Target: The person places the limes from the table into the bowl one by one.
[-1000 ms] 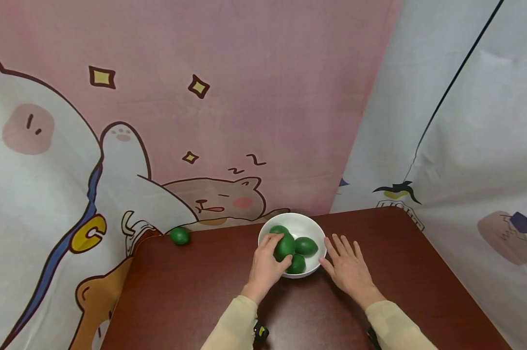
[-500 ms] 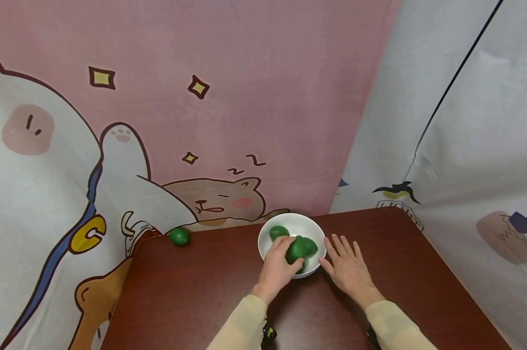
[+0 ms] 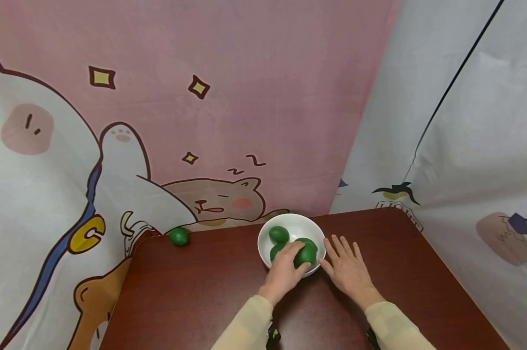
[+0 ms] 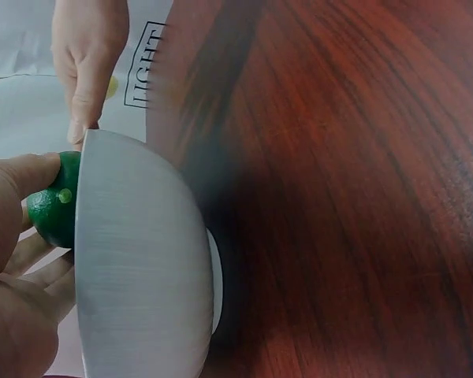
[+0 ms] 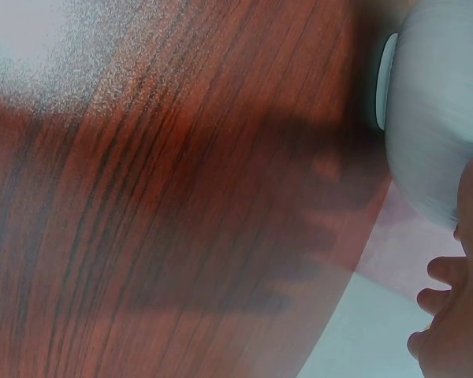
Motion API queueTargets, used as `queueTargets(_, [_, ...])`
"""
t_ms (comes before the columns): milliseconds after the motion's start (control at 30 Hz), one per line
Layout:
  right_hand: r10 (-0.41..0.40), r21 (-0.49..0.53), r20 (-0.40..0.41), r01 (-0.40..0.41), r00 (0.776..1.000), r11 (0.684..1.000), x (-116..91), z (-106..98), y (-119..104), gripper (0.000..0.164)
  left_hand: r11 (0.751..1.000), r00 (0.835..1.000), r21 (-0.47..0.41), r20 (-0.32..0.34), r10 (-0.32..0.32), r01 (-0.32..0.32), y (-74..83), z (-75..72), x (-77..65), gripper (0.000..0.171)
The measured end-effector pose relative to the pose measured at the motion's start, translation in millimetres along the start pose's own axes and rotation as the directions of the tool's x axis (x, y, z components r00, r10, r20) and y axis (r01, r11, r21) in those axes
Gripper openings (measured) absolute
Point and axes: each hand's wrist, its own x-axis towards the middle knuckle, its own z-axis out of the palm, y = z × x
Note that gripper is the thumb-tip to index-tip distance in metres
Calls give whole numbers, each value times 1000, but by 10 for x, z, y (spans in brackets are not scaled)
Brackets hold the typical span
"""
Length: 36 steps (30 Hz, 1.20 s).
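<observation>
A white bowl stands at the back of the table, with several green limes in it. My left hand reaches over its near side and holds one lime between thumb and fingers. The left wrist view shows this lime at the rim, the thumb on its upper side. Inside the bowl, another lime lies at the back left, one is partly behind my left fingers, and one is behind the held lime. My right hand, fingers extended, touches the bowl's right side.
One more lime lies on the brown table at its far left edge. A printed cloth backdrop rises right behind the table and continues along the right side.
My left hand has moved rightward inside the bowl with the held lime. Another lime now shows left of the fingers. The right hand has stayed in place.
</observation>
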Motion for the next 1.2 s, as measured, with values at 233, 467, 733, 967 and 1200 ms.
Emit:
queueTargets(233, [-2, 5, -14, 2, 1000, 1000, 0, 12, 0, 69, 999, 999, 15, 16, 33, -33, -2, 37, 13, 48])
queueTargets(467, [-1, -4, -11, 1, 1000, 1000, 14, 14, -4, 68, 999, 999, 21, 21, 41, -42, -29, 66, 12, 44])
queueTargets(733, [-2, -4, -14, 2, 1000, 1000, 12, 20, -3, 67, 999, 1000, 9, 3, 31, -31, -55, 22, -27, 45])
queueTargets(967, [-2, 8, -17, 2, 1000, 1000, 0, 22, -5, 67, 999, 1000, 31, -9, 23, -23, -116, -30, -61, 46])
queueTargets(1200, [-2, 10, -13, 2, 1000, 1000, 7, 40, 7, 68, 992, 996, 108, -60, 70, -64, -223, -120, -122, 47])
